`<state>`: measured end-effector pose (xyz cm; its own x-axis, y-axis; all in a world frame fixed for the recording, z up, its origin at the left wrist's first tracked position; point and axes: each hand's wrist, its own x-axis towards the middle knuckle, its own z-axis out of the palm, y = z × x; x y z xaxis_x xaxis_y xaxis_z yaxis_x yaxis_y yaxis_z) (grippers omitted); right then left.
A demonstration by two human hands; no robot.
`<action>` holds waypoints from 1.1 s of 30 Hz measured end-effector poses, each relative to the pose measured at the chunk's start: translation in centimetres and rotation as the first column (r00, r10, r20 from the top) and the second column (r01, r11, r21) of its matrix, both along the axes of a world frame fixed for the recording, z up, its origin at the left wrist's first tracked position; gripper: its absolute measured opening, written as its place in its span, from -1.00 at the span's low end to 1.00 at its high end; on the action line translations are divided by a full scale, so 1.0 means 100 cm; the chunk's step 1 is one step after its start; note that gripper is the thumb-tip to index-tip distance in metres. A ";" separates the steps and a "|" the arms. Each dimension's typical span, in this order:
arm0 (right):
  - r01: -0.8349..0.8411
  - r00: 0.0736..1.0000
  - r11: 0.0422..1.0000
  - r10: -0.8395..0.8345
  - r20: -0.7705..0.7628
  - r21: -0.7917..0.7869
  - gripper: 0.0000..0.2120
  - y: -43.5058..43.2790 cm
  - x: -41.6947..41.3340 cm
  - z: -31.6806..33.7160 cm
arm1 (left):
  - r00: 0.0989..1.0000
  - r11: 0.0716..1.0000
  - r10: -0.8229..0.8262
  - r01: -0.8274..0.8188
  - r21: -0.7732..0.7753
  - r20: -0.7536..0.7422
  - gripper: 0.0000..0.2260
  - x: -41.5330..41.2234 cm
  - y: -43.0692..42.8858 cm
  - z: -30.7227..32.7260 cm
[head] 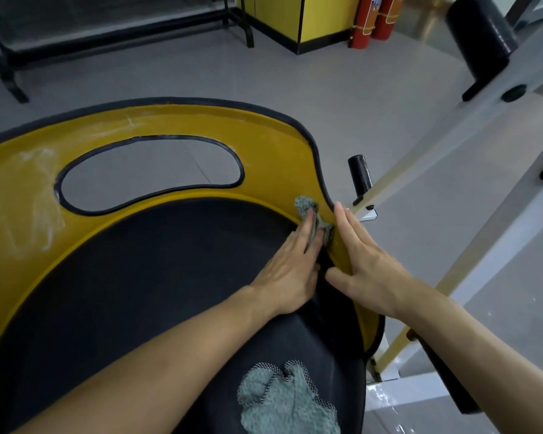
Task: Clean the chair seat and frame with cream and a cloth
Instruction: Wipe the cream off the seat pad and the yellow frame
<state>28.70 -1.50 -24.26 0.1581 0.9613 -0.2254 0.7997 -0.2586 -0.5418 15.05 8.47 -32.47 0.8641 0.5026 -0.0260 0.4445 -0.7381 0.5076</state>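
The chair has a black seat (138,292) and a yellow frame (170,120) with a black-edged oval hole. White cream smears show on the frame's left side and top. My left hand (290,270) presses a small grey-green cloth (308,208) against the inner right side of the frame with straight fingers. My right hand (367,261) lies flat along the frame's right edge, fingers straight, thumb on the inner side. A second grey-green cloth (282,399) lies crumpled on the seat's near part. No cream container is in view.
Grey tiled floor surrounds the chair. White machine bars with black padded rollers (480,39) stand at the right, one black post (359,173) close to the frame. Red fire extinguishers (370,20) and a yellow cabinet (295,17) stand at the back.
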 end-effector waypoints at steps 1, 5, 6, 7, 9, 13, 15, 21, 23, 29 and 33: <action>-0.003 1.000 1.000 0.003 -0.005 0.005 -0.05 0.000 0.001 0.000 | 0.999 1.000 0.023 -0.023 -0.005 0.028 -0.34 0.002 0.003 0.003; 0.004 0.997 1.000 -0.006 -0.075 -0.028 -0.07 -0.004 0.008 -0.002 | 0.972 0.986 0.156 -0.164 0.033 0.177 -0.38 0.017 0.008 0.023; 0.002 0.997 0.999 -0.006 -0.079 -0.045 -0.08 -0.006 0.011 -0.002 | 0.973 0.986 0.156 -0.164 0.037 0.173 -0.38 0.017 0.005 0.023; 0.001 0.997 0.998 -0.006 -0.079 -0.061 -0.08 -0.008 0.013 0.000 | 0.980 0.991 0.122 -0.129 0.037 0.158 -0.37 0.015 0.000 0.019; -0.003 0.997 0.995 -0.005 -0.083 -0.095 -0.10 -0.012 0.017 0.006 | 0.996 1.000 0.003 -0.003 0.000 0.095 -0.35 0.008 -0.017 0.007; -0.003 0.997 0.988 -0.010 -0.082 -0.155 -0.11 -0.018 0.018 0.014 | 0.998 0.997 -0.062 0.063 -0.053 0.023 -0.38 0.000 -0.022 0.003; -0.005 0.998 0.983 -0.006 -0.063 -0.183 -0.10 -0.022 0.016 0.015 | 0.996 1.000 0.017 -0.015 -0.019 0.089 -0.38 0.007 -0.013 0.016; 0.024 0.990 0.964 -0.061 -0.130 -0.266 -0.12 -0.040 0.023 0.019 | 0.997 0.992 -0.017 0.026 -0.122 0.070 -0.41 0.011 -0.038 0.016; 0.015 0.986 0.959 -0.061 -0.155 -0.284 -0.12 -0.041 0.022 0.023 | 0.992 0.973 -0.119 0.123 -0.193 0.031 -0.41 -0.003 -0.057 0.010; 0.019 0.984 0.958 -0.068 -0.163 -0.285 -0.14 -0.042 0.021 0.024 | 0.999 0.967 0.040 -0.030 -0.252 0.036 -0.39 0.009 -0.041 0.027; 0.024 0.969 0.957 -0.093 -0.230 -0.289 -0.12 -0.049 0.025 0.017 | 0.994 0.951 0.099 -0.081 -0.298 0.045 -0.39 0.014 -0.049 0.035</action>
